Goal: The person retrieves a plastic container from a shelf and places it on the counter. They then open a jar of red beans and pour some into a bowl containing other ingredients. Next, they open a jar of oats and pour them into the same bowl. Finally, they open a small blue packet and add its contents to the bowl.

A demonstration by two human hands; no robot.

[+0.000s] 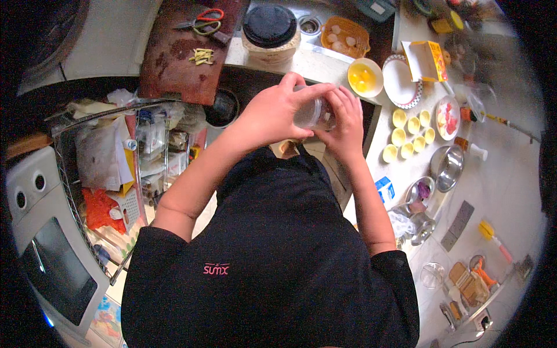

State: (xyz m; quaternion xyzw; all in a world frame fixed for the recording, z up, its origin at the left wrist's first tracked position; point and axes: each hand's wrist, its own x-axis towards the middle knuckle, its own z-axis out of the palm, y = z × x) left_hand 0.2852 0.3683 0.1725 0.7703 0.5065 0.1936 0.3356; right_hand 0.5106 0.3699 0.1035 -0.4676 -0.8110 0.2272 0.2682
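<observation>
My left hand (pixel 278 108) and my right hand (pixel 346 117) both grip a clear round container (pixel 307 114), held sideways between them above the counter's front edge. Whether its lid is on cannot be told. Just beyond my right hand, a bowl with egg yolks (pixel 364 78) stands on the counter. Several small yellow cups (pixel 413 125) are grouped to the right of that hand. A large jar with a black lid (pixel 270 32) stands beyond my left hand. To its left, a brown cutting board (pixel 174 65) bears scissors (pixel 208 21) and pale green strips (pixel 202 56).
An orange basket (pixel 346 37) with white round pieces sits beside the sink drain (pixel 309 26). At the right are a checkered-rim plate (pixel 402 82), an open yellow box (pixel 424 61), a plate of red and pale pieces (pixel 447 117) and a steel bowl (pixel 447 168). A wire shelf (pixel 139 165) stands left.
</observation>
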